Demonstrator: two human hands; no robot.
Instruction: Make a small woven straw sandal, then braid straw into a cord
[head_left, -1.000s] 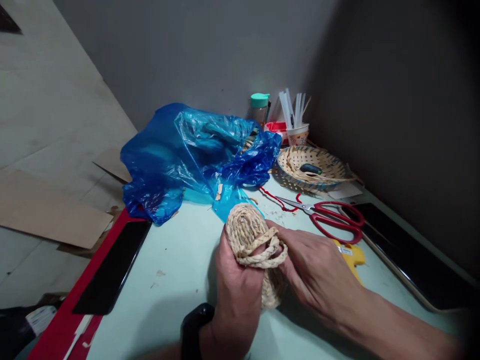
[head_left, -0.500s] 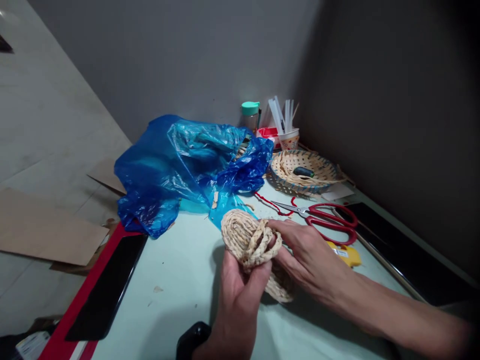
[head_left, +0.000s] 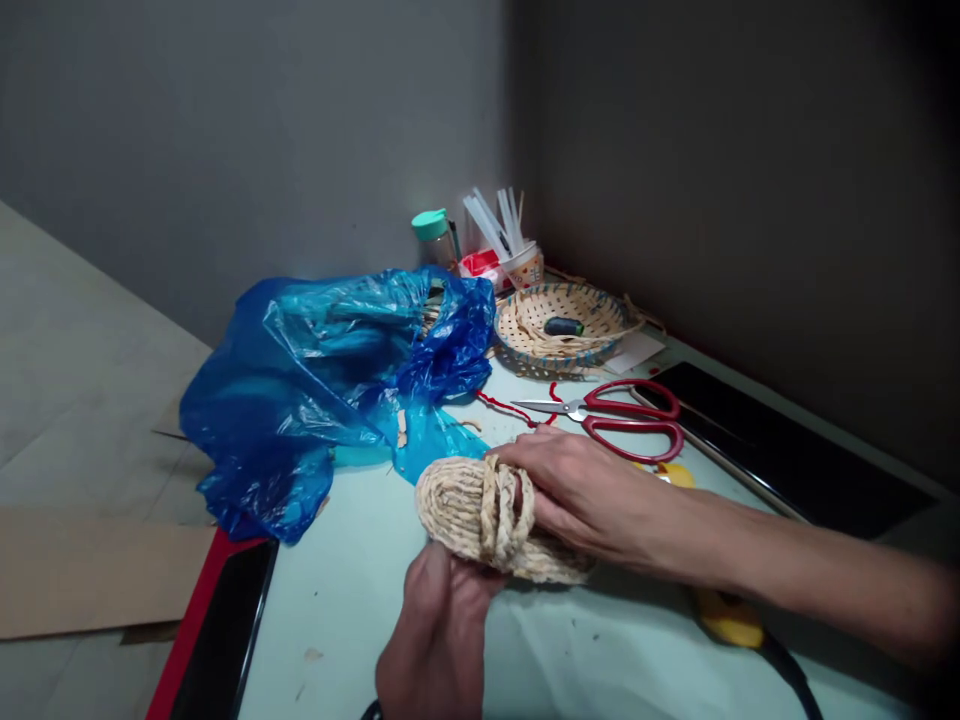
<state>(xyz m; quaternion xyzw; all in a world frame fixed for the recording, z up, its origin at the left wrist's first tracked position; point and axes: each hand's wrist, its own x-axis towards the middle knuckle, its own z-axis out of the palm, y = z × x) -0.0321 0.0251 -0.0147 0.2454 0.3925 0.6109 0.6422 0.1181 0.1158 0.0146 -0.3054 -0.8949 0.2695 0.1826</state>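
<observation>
Right hand [head_left: 577, 485]: grip closed on the braided straps of a straw slipper [head_left: 457, 505], fingers at the strap loops. Left hand [head_left: 442, 620]: under the near-left edge, touching; can't tell how firm that grip is. Slipper sits between both hands, above the near-middle of the pale green, smooth tabletop [head_left: 352, 610]. Rounded end points left, sole is coiled rope in oval rings, rough and fibrous; straps are thick plaits crossing over it.

Just far of the right hand: steel scissors [head_left: 576, 409], red looped handles, blades pointing left, over thin red cord [head_left: 499, 403]. Yellow tool [head_left: 731, 620] with black cable, partly hidden under the right forearm. Glossy black slab [head_left: 780, 440] at right, flat.

Far left: crumpled, shiny blue plastic bag [head_left: 300, 370]. Far right of it: shallow round woven basket [head_left: 517, 322], dark spool [head_left: 564, 327] and loose straw strips inside. Behind: printed cup [head_left: 527, 268] of translucent sticks [head_left: 486, 222], clear jar with teal lid [head_left: 430, 224].
</observation>
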